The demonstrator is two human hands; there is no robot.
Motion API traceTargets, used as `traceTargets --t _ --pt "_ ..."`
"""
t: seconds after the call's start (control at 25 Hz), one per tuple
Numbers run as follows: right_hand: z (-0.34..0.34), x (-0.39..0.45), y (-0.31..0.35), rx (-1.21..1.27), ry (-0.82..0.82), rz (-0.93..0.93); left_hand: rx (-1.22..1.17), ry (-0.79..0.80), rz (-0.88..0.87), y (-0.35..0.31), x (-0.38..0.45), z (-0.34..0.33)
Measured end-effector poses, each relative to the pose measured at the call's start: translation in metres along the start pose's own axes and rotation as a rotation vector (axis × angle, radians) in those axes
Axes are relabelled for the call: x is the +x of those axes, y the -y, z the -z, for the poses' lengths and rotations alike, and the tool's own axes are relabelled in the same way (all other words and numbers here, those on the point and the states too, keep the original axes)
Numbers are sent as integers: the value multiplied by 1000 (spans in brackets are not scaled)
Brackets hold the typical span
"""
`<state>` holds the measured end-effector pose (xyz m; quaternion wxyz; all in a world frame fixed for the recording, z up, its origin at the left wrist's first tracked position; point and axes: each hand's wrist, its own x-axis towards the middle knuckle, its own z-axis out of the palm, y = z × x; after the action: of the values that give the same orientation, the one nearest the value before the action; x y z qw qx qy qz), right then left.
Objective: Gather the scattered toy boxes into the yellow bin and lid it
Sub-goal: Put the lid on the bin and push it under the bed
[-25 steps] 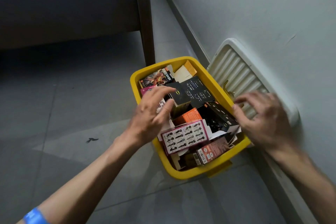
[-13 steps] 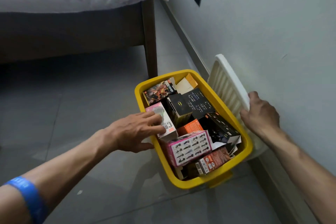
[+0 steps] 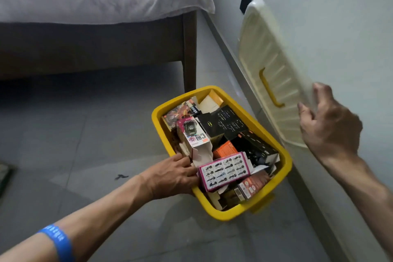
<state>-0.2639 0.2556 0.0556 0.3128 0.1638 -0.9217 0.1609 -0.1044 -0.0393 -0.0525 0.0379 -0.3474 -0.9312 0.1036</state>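
Observation:
The yellow bin (image 3: pixel 286 160) stands on the grey floor by the wall, full of several toy boxes, among them a pink-edged box (image 3: pixel 225 171) and a black bat-logo box (image 3: pixel 209 126). My left hand (image 3: pixel 172 176) rests on the bin's near-left rim, fingers against the boxes. The cream ribbed lid (image 3: pixel 274 74) with a yellow handle is raised off the floor, tilted on edge beside the wall. My right hand (image 3: pixel 327 125) grips the lid's lower right edge.
A dark wooden bed frame (image 3: pixel 189 49) with a white sheet stands behind the bin, one leg close to its far corner. The wall and skirting run along the right. A small dark scrap (image 3: pixel 121 176) lies on the floor left of the bin.
My right hand has lifted the lid from leaning low against the wall to high above the bin's right side. My left hand slid down to the bin's near-left rim.

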Motion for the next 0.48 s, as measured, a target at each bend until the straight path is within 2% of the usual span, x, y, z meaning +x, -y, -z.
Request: traceTargets --t 0.12,0.24,0.36,0.4,0.48 --pt "3 15 24 12 -26 67 -16 130 247 5 -7 -2" --pt "-1 27 63 67 -10 194 -156 123 439 13 -25 0" --pt "0 47 95 94 -56 327 -246 -38 448 20 -46 13" --pt "3 61 101 103 -89 367 -268 -145 481 22 -51 23" --pt "10 94 106 172 -150 416 -254 -468 642 35 -60 43"
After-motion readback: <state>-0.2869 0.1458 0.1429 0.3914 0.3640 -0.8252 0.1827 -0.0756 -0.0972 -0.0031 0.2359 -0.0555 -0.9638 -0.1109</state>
